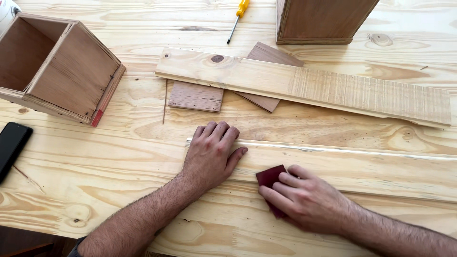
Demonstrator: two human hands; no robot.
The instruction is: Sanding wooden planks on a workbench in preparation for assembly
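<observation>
A long pale pine plank (362, 169) lies across the wooden table (95, 166) in front of me. My left hand (209, 154) rests flat on its left end, fingers curled over the far edge. My right hand (304, 200) presses a dark red piece of sandpaper (270, 177) against the plank's near side, fingers on top of it. Much of the sandpaper is hidden under that hand.
A second long plank (304, 85) lies farther back over two small brown boards (195, 96). An open wooden box (57, 66) sits at the left, another box (319, 21) at the top. A yellow-handled screwdriver (237, 20) and a black phone (12, 145) are also here.
</observation>
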